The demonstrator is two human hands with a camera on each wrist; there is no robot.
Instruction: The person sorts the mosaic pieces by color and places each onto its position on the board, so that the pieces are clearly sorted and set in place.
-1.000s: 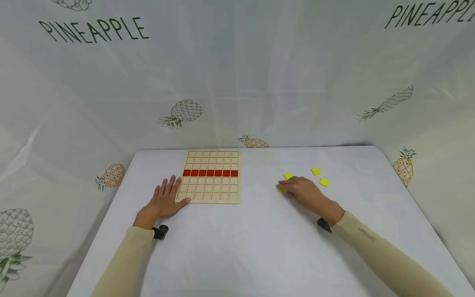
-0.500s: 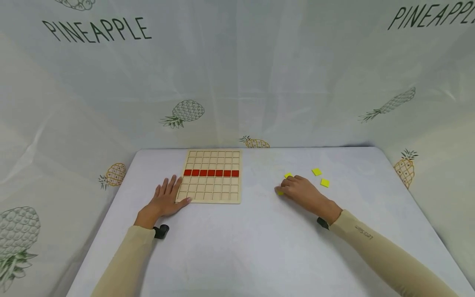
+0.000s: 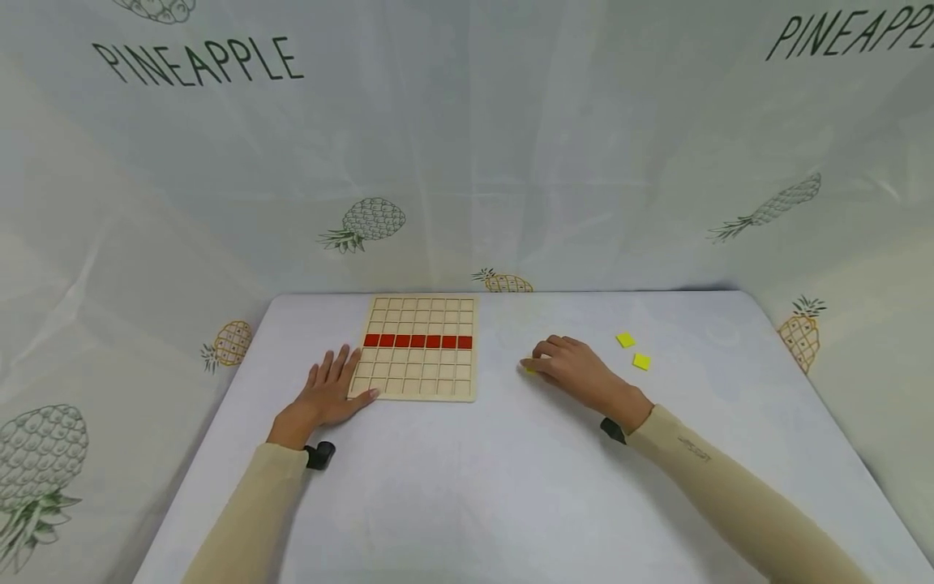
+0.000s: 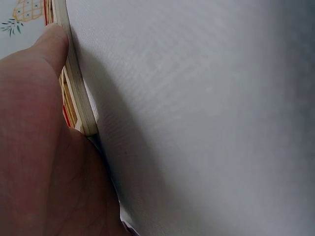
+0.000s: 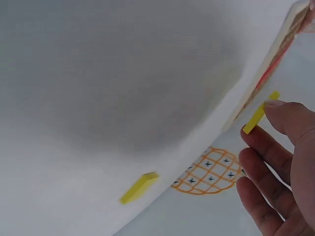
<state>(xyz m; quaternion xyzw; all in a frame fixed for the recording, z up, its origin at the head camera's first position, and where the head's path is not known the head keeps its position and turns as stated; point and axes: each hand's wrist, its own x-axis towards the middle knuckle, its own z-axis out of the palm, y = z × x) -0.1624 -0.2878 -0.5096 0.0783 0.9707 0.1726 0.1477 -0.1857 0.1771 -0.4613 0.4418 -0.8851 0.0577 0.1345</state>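
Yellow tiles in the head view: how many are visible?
3: a pinched tile in the right hand, plus a farther tile and a nearer tile on the table, right of its fingers. The hand may hide more.

Right of the board (image 3: 412, 369), your right hand (image 3: 572, 371) hides much of its pinched tile (image 3: 530, 369) from the head view; the print (image 3: 695, 448) on your sleeve (image 3: 740, 493) is too small to read. Your left hand (image 3: 324, 397) covers the board's near left corner and, in its wrist view, most of the board. Your right-wrist view blurs and crops it.
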